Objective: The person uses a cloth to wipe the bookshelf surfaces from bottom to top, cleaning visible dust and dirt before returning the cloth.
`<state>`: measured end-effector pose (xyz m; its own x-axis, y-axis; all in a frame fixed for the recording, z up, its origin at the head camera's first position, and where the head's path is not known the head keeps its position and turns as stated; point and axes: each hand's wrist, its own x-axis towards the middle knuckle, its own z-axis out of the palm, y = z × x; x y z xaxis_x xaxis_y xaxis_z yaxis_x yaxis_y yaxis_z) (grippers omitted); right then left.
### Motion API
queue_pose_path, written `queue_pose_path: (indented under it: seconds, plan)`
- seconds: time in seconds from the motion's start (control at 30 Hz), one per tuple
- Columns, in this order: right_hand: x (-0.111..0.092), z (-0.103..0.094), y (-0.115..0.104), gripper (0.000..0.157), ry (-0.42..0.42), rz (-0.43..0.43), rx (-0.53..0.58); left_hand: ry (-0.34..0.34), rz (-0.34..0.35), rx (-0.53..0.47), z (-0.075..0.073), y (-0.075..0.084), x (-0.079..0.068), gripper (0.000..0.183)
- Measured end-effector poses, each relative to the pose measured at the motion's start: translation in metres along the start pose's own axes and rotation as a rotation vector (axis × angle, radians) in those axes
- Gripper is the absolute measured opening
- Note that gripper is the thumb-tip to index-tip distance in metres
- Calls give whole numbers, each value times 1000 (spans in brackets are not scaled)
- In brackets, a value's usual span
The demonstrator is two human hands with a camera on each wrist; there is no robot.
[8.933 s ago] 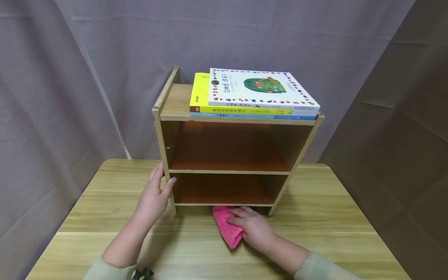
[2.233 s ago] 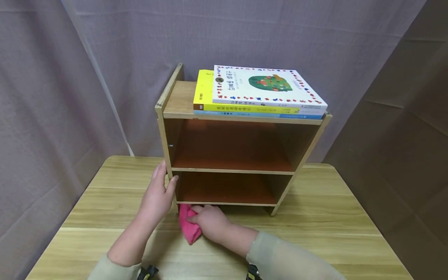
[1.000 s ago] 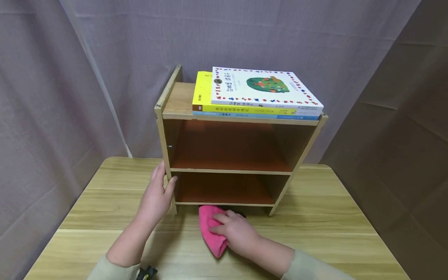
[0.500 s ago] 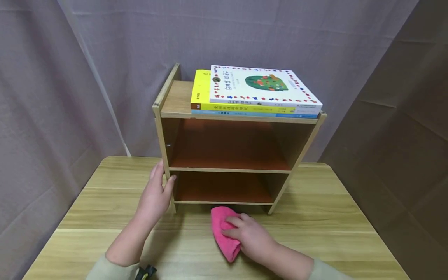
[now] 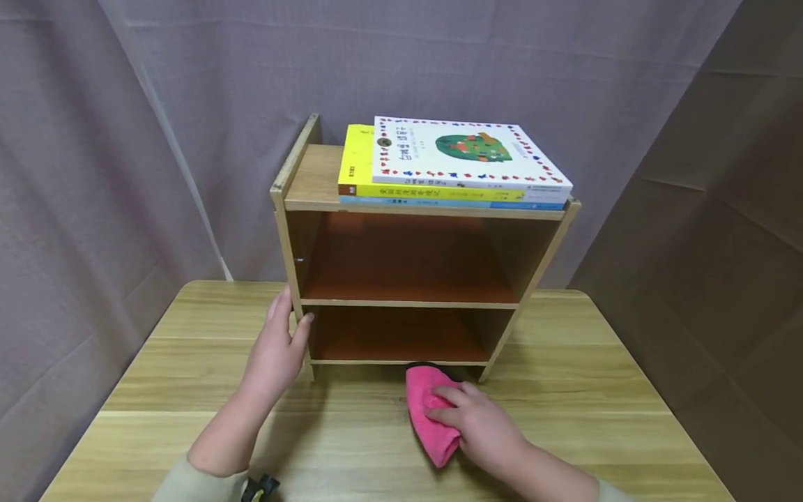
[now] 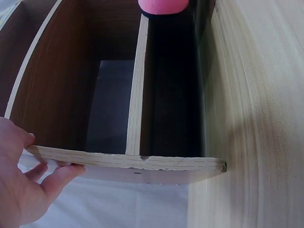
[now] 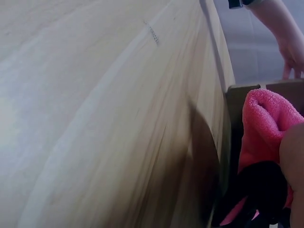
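Through the head camera I see a small wooden shelf (image 5: 408, 304) standing upright on the wood-grain surface (image 5: 188, 362), with a grey curtain (image 5: 251, 84) behind it. At the shelf's left side, the left hand (image 5: 276, 352) holds the side panel – thumb by the front edge, fingers along the outer face. In front of the shelf, right of its middle, the right hand (image 5: 479, 422) grips a pink cloth (image 5: 433, 418), its far end close by the bottom board. I make out a black edge past that end but can't tell what it belongs to. On top of the shelf, towards its right, three books are stacked flat: a white book (image 5: 458, 150) over a yellow book (image 5: 356, 160), over a blue book (image 5: 414, 201).

My left wrist view looks across the shelf from its left end. The left hand has the panel's edge between thumb and fingers; a piece of the cloth shows at the far end of the bottom board.

From the right wrist I get the cloth up close, bunched into folds in front of the shelf's bottom gap. Only part of the right hand shows there, so I can't read its fingertips – and beyond, the left hand is at the shelf's far side. A dark mark (image 7: 152, 33) shows on the surface, out from the shelf.
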<state>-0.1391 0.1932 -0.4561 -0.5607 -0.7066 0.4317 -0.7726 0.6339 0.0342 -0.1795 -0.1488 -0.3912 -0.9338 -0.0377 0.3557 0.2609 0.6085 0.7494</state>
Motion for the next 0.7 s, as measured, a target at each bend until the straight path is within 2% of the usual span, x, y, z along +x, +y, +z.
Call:
queue_pose_path:
  seconds: [0.17,0.4,0.7]
  plan:
    - [-10,-7,6,50,28,8,-10,-5,-7,-1,0,0,0,59]
    - [-26,-18,16,56,57,71,-5,-18,-20,-3,0,0,0,58]
    - [-47,-30,28,55,76,118,-40,-20,-28,-1,0,1,-1,60]
